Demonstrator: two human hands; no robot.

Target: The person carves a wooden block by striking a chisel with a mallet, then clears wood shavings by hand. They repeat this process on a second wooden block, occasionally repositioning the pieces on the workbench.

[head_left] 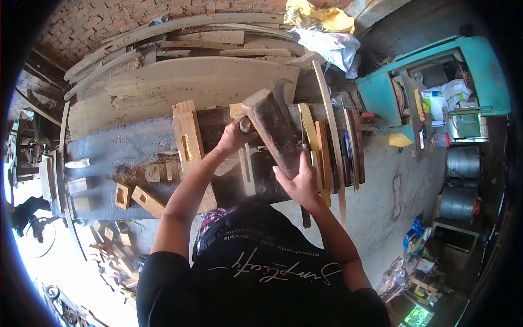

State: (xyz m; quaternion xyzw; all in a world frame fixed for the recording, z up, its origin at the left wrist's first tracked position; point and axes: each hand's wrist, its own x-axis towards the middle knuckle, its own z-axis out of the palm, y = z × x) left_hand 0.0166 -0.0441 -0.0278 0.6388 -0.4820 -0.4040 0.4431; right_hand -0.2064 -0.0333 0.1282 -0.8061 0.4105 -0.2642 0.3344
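My right hand [300,182] is closed round the narrow lower end of a heavy, worn wooden mallet [269,128]. The mallet slants up to the left, its broad end close to my left hand [234,137]. That fist is wrapped round an upright tool handle, whose round top [245,125] shows; the rest of the tool is hidden. Below the fist lies a narrow slotted wood strip [247,171] across the dark workbench [103,147]. Left of it is a thicker board [189,141] with a rough cut recess.
Two short mortised blocks [146,201] lie at the bench's left front. Several wood strips [320,152] and tools stand to the right, with a curved blade [281,95] behind the mallet. Planks [190,82] line the brick wall. A teal cabinet [376,98] is at right; offcuts [111,245] litter the floor.
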